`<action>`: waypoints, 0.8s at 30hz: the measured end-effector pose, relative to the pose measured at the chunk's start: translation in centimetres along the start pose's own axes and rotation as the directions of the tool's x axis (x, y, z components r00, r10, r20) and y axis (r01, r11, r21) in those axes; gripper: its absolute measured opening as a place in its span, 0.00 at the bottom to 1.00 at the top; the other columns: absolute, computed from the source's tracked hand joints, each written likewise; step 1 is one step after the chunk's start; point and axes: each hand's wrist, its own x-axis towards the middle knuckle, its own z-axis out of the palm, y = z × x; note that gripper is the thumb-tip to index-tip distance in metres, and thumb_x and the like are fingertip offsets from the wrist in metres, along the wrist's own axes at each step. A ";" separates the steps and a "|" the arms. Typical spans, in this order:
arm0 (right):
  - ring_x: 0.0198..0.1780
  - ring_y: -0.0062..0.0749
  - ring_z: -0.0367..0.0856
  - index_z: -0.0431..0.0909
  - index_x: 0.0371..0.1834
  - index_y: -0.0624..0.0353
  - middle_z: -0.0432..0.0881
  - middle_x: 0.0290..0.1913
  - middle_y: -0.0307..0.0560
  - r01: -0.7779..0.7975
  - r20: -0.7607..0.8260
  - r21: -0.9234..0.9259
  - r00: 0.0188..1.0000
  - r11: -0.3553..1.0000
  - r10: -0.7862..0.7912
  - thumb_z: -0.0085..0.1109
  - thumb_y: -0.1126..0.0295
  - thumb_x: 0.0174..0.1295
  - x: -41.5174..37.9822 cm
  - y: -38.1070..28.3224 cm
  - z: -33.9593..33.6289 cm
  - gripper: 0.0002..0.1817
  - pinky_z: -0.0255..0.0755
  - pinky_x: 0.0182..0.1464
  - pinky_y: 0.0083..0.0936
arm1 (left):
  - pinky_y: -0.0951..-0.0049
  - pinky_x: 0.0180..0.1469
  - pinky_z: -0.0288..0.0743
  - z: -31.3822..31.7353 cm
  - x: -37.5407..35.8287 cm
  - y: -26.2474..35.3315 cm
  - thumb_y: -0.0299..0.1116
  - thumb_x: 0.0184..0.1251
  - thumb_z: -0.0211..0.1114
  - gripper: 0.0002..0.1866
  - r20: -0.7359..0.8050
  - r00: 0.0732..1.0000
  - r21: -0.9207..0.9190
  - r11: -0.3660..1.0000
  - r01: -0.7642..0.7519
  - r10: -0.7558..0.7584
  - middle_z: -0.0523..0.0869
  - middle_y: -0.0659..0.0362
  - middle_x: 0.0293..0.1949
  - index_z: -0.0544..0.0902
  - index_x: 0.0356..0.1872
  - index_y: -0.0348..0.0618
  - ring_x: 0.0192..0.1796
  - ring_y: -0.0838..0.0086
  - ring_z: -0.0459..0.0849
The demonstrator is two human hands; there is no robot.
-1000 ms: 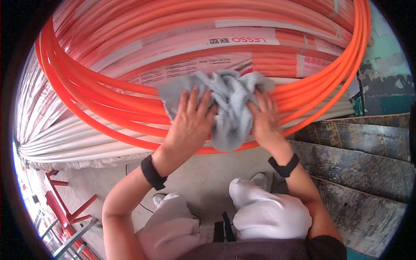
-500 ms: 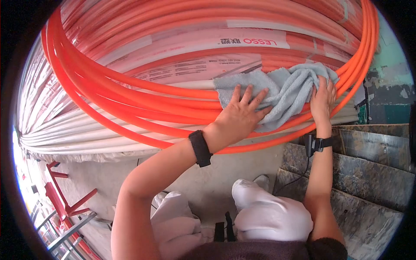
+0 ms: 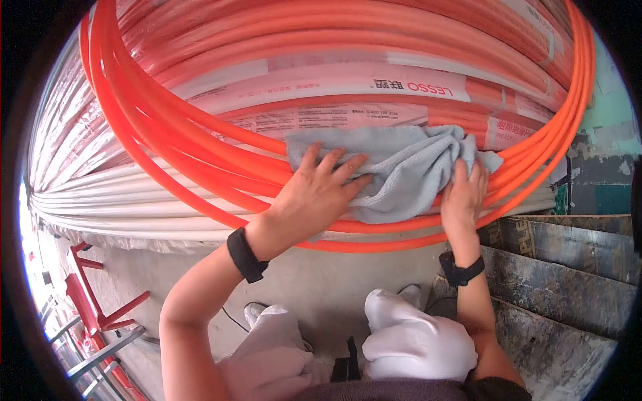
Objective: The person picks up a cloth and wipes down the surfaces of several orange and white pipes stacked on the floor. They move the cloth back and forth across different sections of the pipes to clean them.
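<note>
A crumpled grey-blue cloth (image 3: pixel 401 174) lies over a bundle of orange tubes (image 3: pixel 194 160) that curve across the front of larger wrapped coils. My left hand (image 3: pixel 317 194) presses on the cloth's left part, its fingers spread. At the right part of the cloth, my right hand (image 3: pixel 465 197) has its fingers bent around the cloth and the tubes beneath. The tubes under the cloth are hidden.
Plastic-wrapped red coils (image 3: pixel 348 37) with printed labels fill the back, with white tubes (image 3: pixel 120 217) below them. A red stool (image 3: pixel 90 294) and metal bars (image 3: pixel 110 351) stand at lower left. Stained boards (image 3: pixel 568 267) lean at the right.
Both hands and the cloth have moved left and slightly down in the view. The cloth is spread wider on the left, and the coils sit slightly farther right in the frame.
</note>
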 end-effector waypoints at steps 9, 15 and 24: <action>0.59 0.58 0.70 0.74 0.62 0.67 0.73 0.56 0.60 0.191 0.126 0.149 0.970 0.970 -0.210 0.59 0.79 0.55 0.5 -8.2 -0.9 0.28 0.65 0.65 0.50 | 0.53 0.72 0.65 -1.5 -2.4 -3.5 0.32 0.62 0.66 0.19 -0.035 0.991 -0.049 0.991 0.124 -0.125 0.79 0.54 0.63 0.81 0.56 0.49 0.65 0.58 0.76; 0.57 0.58 0.71 0.75 0.62 0.67 0.73 0.56 0.60 0.251 0.138 0.282 0.945 0.926 -0.298 0.61 0.81 0.51 1.2 -10.0 -1.2 0.29 0.66 0.61 0.50 | 0.55 0.66 0.69 -2.0 -1.4 -4.3 0.21 0.62 0.60 0.17 -0.005 0.961 -0.323 0.910 0.260 -0.277 0.80 0.45 0.55 0.80 0.53 0.36 0.61 0.51 0.78; 0.62 0.62 0.70 0.76 0.63 0.55 0.70 0.64 0.63 0.474 -0.330 0.537 0.879 0.698 -0.344 0.61 0.84 0.50 9.4 -11.5 -7.0 0.32 0.66 0.63 0.54 | 0.55 0.69 0.70 -8.9 0.9 -6.4 0.10 0.56 0.58 0.26 -0.517 0.710 -0.293 0.878 0.379 -0.479 0.75 0.40 0.63 0.79 0.59 0.33 0.67 0.43 0.73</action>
